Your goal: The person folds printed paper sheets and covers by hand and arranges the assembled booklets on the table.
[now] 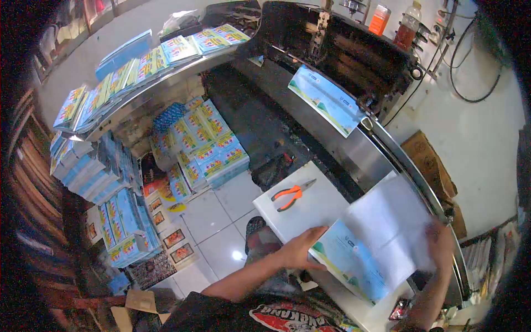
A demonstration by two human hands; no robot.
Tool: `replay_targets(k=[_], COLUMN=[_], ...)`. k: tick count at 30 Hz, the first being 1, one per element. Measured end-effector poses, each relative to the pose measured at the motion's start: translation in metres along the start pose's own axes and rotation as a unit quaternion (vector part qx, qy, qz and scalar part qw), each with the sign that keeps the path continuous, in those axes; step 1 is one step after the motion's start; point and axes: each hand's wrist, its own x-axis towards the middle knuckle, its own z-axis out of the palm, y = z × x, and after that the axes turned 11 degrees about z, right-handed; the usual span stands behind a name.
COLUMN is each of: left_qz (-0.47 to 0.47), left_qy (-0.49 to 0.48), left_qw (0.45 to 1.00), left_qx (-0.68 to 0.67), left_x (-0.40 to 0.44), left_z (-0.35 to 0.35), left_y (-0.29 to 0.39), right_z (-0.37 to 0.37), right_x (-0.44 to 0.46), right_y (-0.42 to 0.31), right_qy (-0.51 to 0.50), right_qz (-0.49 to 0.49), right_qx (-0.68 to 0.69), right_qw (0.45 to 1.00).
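My left hand point(303, 249) is closed on the left edge of a light blue printed booklet cover point(349, 260) with a green and yellow wave design. White paper point(390, 221) lies against the cover's right side and is smeared by motion. At the paper's right edge is my right hand point(440, 243), also blurred; it seems to grip that edge, though its fingers are not sharp. Beyond my left hand, pliers point(294, 195) with orange and black handles rest on a white board point(326, 213).
Another blue printed cover point(326, 99) hangs on the machine's metal edge point(381, 149). Booklet stacks stand on the floor point(215, 149) and at the left point(105, 171). More booklets point(149, 63) line a curved shelf. A bottle point(408, 25) and an orange-labelled container point(379, 19) stand at the back right.
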Motion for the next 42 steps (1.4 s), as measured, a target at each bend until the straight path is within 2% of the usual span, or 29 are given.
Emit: replay_targets(k=[2, 3, 5, 7, 10, 11, 13, 17, 19, 21, 23, 24, 26, 27, 30, 32, 33, 34, 35, 36, 37, 38, 39, 41, 42], left_qz=[-0.025, -0.025, -0.029, -0.024, -0.03, -0.041, -0.039, -0.014, -0.028, 0.028, 0.013, 0.013, 0.015, 0.019, 0.014, 0.049, 0.078, 0.095, 0.07, 0.043, 0.058, 0.026, -0.007, -0.018, -0.007], left_qy=[-0.02, -0.02, -0.026, -0.037, -0.035, -0.028, -0.023, -0.012, 0.01, 0.022, 0.033, 0.032, 0.037, 0.044, 0.011, 0.015, 0.02, 0.01, 0.017, 0.025, 0.016, 0.002, -0.011, -0.01, -0.011], left_qw=[0.999, 0.999, 0.999, 0.999, 0.999, 0.999, 0.999, 1.0, 0.999, 0.999, 0.999, 0.999, 0.998, 0.998, 0.999, 0.998, 0.996, 0.995, 0.996, 0.997, 0.996, 0.999, 1.0, 1.0, 1.0], left_qx=[0.022, 0.022, 0.019, 0.019, 0.013, 0.003, 0.002, -0.007, -0.034, 0.011, -0.013, -0.028, -0.04, -0.036, -0.028, -0.03, -0.03, -0.042, -0.053, -0.06, -0.069, -0.038, -0.006, -0.005, -0.01], left_x=[0.0, 0.0, 0.001, 0.001, 0.003, 0.0, -0.004, -0.002, 0.0, -0.005, -0.005, -0.006, -0.006, -0.006, -0.009, -0.01, -0.01, -0.012, -0.015, -0.014, -0.011, -0.01, -0.009, -0.009, -0.008], left_z=[-0.001, -0.001, -0.001, -0.001, -0.005, -0.006, 0.0, 0.0, 0.002, 0.01, 0.004, 0.005, 0.006, 0.006, 0.001, 0.007, 0.01, 0.014, 0.016, 0.014, 0.01, 0.006, 0.003, 0.002, 0.002], left_y=[0.004, 0.004, 0.006, 0.001, 0.009, 0.012, 0.004, 0.004, -0.001, -0.007, -0.001, 0.001, 0.001, 0.001, 0.002, -0.011, -0.016, -0.021, -0.023, -0.025, -0.018, -0.009, -0.002, 0.0, -0.003], right_z=[-0.024, -0.021, -0.032, -0.014, 0.059, 0.085, 0.119, 0.146, 0.165, 0.115, 0.1, 0.094, 0.141, 0.137, 0.118, 0.098, 0.079, 0.056, 0.041, 0.043, 0.045, 0.037, 0.035, 0.02, 0.016], right_x=[0.043, 0.068, 0.093, 0.119, 0.151, 0.149, 0.12, 0.067, 0.036, -0.035, -0.089, -0.114, -0.134, -0.136, -0.132, -0.125, -0.121, -0.116, -0.116, -0.107, -0.098, -0.089, -0.074, -0.04, -0.017], right_y=[0.021, 0.041, 0.009, -0.006, -0.02, -0.029, -0.046, -0.04, -0.024, -0.052, -0.07, -0.087, -0.054, -0.059, -0.068, -0.061, -0.067, -0.077, -0.077, -0.06, -0.055, -0.051, -0.039, -0.025, -0.008], right_qy=[0.113, 0.192, 0.328, 0.427, 0.341, 0.296, 0.279, 0.152, 0.088, -0.081, -0.075, -0.006, -0.063, -0.064, -0.116, -0.163, -0.156, -0.21, -0.262, -0.203, -0.091, -0.044, -0.097, -0.139, -0.102], right_qz=[0.044, 0.035, -0.053, -0.081, -0.102, -0.118, -0.155, -0.25, -0.248, -0.165, -0.2, -0.233, -0.248, -0.248, -0.23, -0.241, -0.225, -0.158, -0.087, -0.129, -0.158, -0.145, -0.084, -0.038, -0.021], right_qx=[0.092, 0.169, 0.282, 0.054, -0.042, -0.053, -0.062, 0.012, 0.054, 0.121, 0.106, 0.084, -0.019, -0.019, 0.022, 0.133, 0.129, 0.123, 0.117, 0.119, 0.095, 0.089, 0.038, 0.065, 0.047], right_qw=[0.988, 0.966, 0.9, 0.899, 0.934, 0.946, 0.946, 0.956, 0.963, 0.975, 0.971, 0.969, 0.966, 0.966, 0.966, 0.947, 0.953, 0.957, 0.954, 0.963, 0.979, 0.984, 0.991, 0.987, 0.993])
